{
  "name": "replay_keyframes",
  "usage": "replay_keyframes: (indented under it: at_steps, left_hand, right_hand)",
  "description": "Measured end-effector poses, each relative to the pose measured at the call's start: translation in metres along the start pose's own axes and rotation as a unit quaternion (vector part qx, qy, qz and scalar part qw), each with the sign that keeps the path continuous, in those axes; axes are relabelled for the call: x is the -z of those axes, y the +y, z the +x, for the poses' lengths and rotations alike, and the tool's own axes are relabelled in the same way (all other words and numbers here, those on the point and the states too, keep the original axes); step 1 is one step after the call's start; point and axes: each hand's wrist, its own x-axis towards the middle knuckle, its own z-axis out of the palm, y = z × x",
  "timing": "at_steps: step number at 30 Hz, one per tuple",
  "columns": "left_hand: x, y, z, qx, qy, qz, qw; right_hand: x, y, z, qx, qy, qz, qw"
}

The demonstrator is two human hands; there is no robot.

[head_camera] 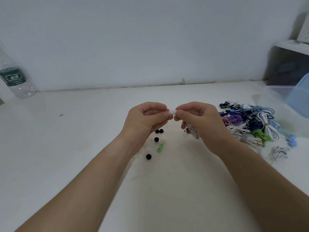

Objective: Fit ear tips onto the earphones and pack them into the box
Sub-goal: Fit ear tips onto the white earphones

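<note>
Water bottle [15,81] sat far left, out of play. My left hand [147,117] pinched a white ear tip [172,112], spare tips [157,139] underneath for easy reach. My right hand [199,118] pinched the earbud against it, fingers curled round the bundled white cable [191,130] to stop tangling. Earphone pile [247,123] and box [274,97] waited right.

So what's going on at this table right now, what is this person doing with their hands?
A person is fitting a white ear tip onto an earphone, pinching it between the left hand and right hand above the table. The right hand also holds a bundled white cable. Loose black ear tips and green ear tips lie below. A pile of earphones waits beside a clear plastic box.
</note>
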Motion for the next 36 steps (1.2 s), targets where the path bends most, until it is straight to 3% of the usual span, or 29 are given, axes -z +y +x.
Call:
replay_keyframes:
  at_steps: [36]
  left_hand:
    - [-0.0069,-0.0025,-0.0044,-0.014,0.046,0.008,0.999]
  right_hand:
    - [-0.0058,-0.0013,-0.0031,0.005,0.055,0.015,0.998]
